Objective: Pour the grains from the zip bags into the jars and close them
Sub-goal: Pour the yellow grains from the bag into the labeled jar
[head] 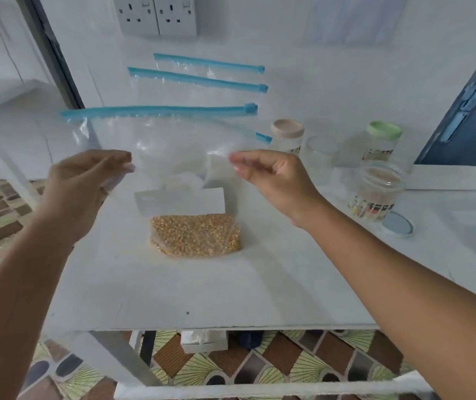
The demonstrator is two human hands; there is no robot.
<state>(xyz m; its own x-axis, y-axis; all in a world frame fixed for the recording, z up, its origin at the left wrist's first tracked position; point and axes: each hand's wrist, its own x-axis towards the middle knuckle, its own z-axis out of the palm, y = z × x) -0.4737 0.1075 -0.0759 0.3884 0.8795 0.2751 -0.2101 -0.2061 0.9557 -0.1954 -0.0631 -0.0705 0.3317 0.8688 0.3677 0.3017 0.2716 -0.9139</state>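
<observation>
Yellow grains (pixel 196 235) fill the zip bag (pixel 173 157) both hands pinch.

Clear, glossy plastic zip bag (pixel 156 145) with a blue plastic slider strip.
Matt white painted table (pixel 202 290); transparent smooth plastic jars (pixel 375 192); dry yellow grains (pixel 196 235).
</observation>
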